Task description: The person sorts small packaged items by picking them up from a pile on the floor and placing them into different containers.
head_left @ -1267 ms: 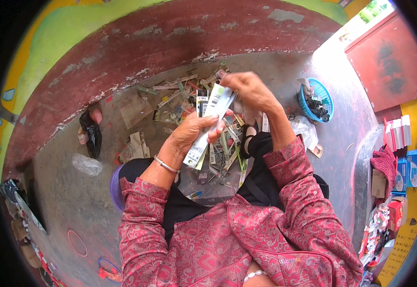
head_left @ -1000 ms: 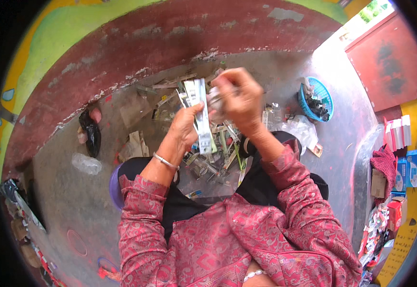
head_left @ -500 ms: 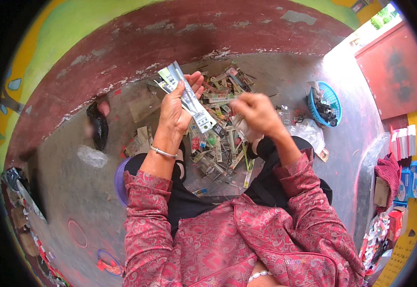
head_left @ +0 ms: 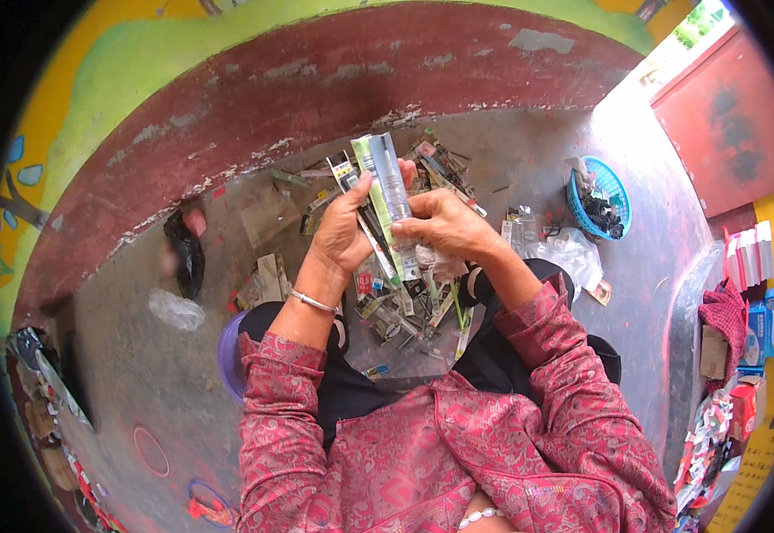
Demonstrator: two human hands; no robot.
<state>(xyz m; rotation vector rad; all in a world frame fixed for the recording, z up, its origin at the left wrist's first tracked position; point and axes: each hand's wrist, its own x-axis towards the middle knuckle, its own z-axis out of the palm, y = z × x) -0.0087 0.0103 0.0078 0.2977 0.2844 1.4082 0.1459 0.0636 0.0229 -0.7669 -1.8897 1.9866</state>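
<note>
A bundle of long, narrow printed packages (head_left: 375, 173), white, green and grey-blue, stands slanted in my left hand (head_left: 341, 229), its thumb pressed on the front. My right hand (head_left: 451, 224) pinches the right edge of the grey-blue one with thumb and fingers. Crumpled clear plastic (head_left: 440, 265) shows below the right palm; whether that hand holds it I cannot tell. Beneath both hands, between my legs, spreads a pile of similar narrow packages (head_left: 396, 324), partly hidden by the bundle and my hands.
A blue basket (head_left: 616, 188) with black pieces stands right of the pile, near a clear plastic bag (head_left: 574, 258). At left lie a black bag (head_left: 184, 253) and a clear bag (head_left: 175, 309). A purple rim (head_left: 230, 357) shows beside my left leg. Boxes (head_left: 773, 324) line the right wall.
My right hand has come in from the right and taken hold of the grey-blue package's edge. The left hand has shifted right with the bundle, which now stands more upright.
</note>
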